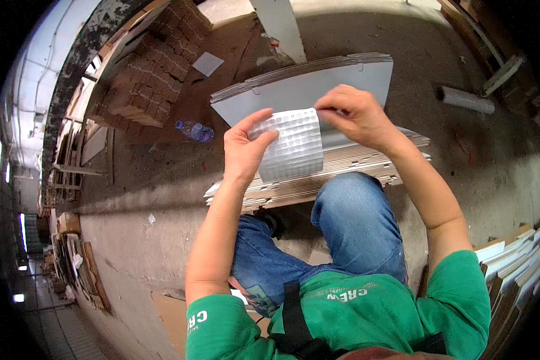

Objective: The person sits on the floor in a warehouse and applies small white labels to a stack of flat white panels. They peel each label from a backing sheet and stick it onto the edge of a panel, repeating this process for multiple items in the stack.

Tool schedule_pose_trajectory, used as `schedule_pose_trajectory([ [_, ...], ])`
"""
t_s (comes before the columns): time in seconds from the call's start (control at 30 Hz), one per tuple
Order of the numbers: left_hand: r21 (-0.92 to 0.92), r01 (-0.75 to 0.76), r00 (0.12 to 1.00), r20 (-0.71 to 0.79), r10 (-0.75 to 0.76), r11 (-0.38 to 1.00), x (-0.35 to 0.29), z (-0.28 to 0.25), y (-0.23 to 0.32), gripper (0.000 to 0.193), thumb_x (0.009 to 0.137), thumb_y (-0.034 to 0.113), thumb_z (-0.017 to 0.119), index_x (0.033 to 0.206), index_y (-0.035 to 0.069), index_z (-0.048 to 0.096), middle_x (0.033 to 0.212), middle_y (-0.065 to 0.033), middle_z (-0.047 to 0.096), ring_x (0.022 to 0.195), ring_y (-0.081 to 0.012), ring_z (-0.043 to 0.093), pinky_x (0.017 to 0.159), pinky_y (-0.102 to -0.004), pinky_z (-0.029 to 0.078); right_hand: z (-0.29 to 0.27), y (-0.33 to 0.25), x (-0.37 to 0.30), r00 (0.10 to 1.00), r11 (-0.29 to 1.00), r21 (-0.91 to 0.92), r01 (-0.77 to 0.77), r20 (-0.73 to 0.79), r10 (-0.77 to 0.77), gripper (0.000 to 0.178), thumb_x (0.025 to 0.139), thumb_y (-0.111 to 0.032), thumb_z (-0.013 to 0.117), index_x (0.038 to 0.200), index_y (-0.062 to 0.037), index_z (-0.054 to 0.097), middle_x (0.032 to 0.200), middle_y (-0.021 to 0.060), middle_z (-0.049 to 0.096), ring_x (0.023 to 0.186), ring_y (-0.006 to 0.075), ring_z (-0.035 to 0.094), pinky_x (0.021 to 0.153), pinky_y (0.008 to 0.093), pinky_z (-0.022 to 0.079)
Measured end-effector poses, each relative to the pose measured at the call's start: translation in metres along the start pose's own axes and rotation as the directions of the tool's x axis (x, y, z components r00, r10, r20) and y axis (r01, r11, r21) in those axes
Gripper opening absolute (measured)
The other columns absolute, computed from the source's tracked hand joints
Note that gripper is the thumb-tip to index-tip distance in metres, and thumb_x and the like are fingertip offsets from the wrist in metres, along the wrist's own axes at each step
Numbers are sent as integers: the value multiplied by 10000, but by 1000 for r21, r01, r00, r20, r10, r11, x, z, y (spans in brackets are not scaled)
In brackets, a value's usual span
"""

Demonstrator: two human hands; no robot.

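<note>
In front of me I hold up a pale, translucent sheet of round stickers point(294, 147), with rows of small round dots and a few gaps in its top row. My left hand point(246, 144) grips its left edge between thumb and fingers. At the upper right corner my right hand point(357, 117) is closed in a pinch; whether a loose dot is also between the fingertips is too small to tell. Behind the sheet, a stack of white-faced cardboard panels point(348, 78) leans upright. Below it lies a flat stack of folded cardboard point(354, 162), close to my knees.
A plastic bottle point(194, 131) lies on the floor to the left, near piled brown cardboard bundles point(156, 78). A wrapped roll point(467, 100) is at the right. More cardboard sheets point(516, 270) stand at the lower right, and a pale post point(280, 27) rises behind the stack.
</note>
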State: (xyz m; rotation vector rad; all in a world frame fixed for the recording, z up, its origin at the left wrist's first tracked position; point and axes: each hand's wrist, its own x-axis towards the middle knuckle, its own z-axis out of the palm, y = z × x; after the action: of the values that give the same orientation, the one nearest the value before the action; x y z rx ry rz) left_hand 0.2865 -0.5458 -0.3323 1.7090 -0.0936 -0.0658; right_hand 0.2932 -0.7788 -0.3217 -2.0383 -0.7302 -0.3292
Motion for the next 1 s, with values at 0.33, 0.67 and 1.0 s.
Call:
schedule_pose_trajectory([
  [0.33, 58, 25, 997, 74, -30, 998, -4, 8, 2, 330, 701, -11, 651, 1029, 8, 621, 921, -40, 635, 765, -75, 565, 689, -211, 466, 26, -7, 12, 984, 913, -368, 173, 91, -150, 89, 720, -111, 623, 788, -55, 621, 809, 64, 545, 813, 232, 512, 700, 341, 469],
  [0.67, -8, 259, 966, 16, -259, 966, 5, -8, -14, 338, 697, 36, 658, 1028, -17, 615, 920, -88, 637, 778, -123, 582, 712, -235, 461, 60, 17, 14, 972, 928, -293, 231, 36, -231, 66, 687, -80, 610, 700, -35, 564, 776, 92, 543, 776, 242, 527, 660, 334, 474],
  [1.0, 123, 263, 963, -96, -252, 957, 12, -19, -23, 304, 721, 66, 653, 1009, -28, 621, 928, -91, 636, 818, -124, 575, 749, -240, 447, 68, 236, 12, 937, 741, -574, -349, -218, 272, 108, 743, -138, 554, 800, -54, 593, 877, 131, 561, 866, 302, 535, 710, 413, 469],
])
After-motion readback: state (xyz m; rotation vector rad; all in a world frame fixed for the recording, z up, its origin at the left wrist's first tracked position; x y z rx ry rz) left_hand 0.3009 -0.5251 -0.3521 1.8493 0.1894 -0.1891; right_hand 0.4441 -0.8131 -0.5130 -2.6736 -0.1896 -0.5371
